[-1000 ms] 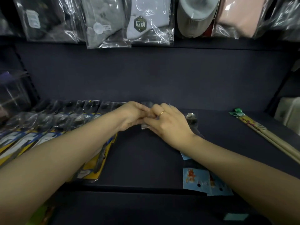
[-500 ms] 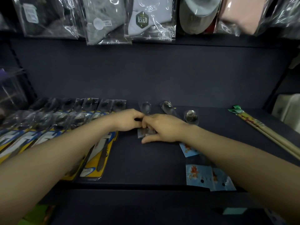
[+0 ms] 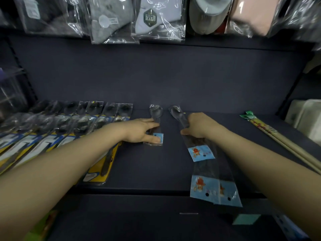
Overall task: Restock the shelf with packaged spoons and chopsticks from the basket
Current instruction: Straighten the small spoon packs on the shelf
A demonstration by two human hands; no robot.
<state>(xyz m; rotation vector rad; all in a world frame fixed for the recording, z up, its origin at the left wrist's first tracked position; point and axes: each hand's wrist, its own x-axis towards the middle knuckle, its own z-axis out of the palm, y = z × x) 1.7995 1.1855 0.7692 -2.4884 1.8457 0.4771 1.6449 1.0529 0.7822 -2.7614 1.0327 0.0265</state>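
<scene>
Hands have parted, a spoon pack under each.
Left hand (image 3: 144, 131) lies flat on one spoon pack (image 3: 155, 126); right hand (image 3: 199, 126) grips another (image 3: 178, 116), spreading them along the shelf (image 3: 139, 167).

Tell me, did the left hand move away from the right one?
Yes. The left hand slid left toward the yellow spoon packs, taking a small spoon pack along; it had been touching the right hand mid-shelf.

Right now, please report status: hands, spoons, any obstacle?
Left hand flat on short spoon packet. Right hand on long spoon packet. Both packets lie on shelf. Chopsticks far right, not in the way.
</scene>
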